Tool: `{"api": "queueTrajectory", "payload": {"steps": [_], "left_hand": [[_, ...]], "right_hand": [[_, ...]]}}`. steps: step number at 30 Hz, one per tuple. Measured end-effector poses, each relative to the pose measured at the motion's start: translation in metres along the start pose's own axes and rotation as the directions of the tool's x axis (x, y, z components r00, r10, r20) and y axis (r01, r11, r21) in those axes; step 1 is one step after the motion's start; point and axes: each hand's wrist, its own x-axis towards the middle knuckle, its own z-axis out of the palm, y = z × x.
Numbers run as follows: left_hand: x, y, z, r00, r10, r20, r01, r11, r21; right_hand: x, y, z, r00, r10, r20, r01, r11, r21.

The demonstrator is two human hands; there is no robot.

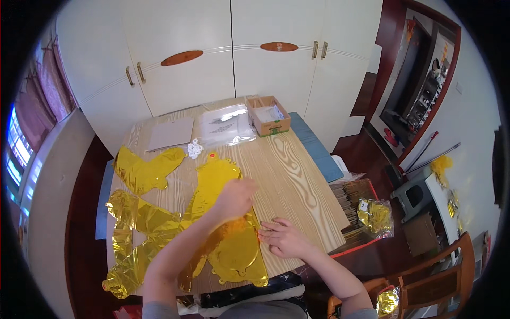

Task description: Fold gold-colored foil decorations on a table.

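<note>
Head view: the left hand (234, 198) lies blurred on a flat gold foil balloon (220, 212) in the middle of the wooden table (303, 181), so whether its fingers are spread or curled cannot be told, while the right hand (284, 238) presses flat, fingers slightly apart, at the balloon's right edge. More gold foil shapes (141, 212) crowd the left side. Beyond lie a white lace piece (194, 149), a clear plastic bag (226, 125) and a cardboard box (269, 116).
</note>
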Motion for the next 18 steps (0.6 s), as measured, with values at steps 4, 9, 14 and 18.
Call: {"api": "queueTrajectory", "payload": {"steps": [4, 9, 14, 18], "left_hand": [[-0.023, 0.033, -0.009, 0.968, 0.09, 0.234, -0.122, 0.984, 0.126], [-0.043, 0.028, -0.006, 0.958, 0.036, 0.286, -0.113, 0.959, 0.258], [-0.058, 0.034, -0.004, 0.944, 0.022, 0.33, -0.08, 0.984, 0.162], [-0.068, 0.036, 0.0, 0.944, 0.036, 0.327, -0.109, 0.972, 0.206]], "right_hand": [[-0.001, 0.0, 0.001, 1.0, 0.012, -0.004, -0.012, 1.0, 0.002], [0.001, -0.002, -0.001, 1.0, 0.021, 0.01, -0.021, 1.0, 0.015], [0.0, 0.0, 0.0, 1.0, 0.022, 0.004, -0.022, 0.999, 0.04], [0.0, 0.0, 0.002, 1.0, 0.021, -0.021, -0.021, 0.999, 0.032]]}}
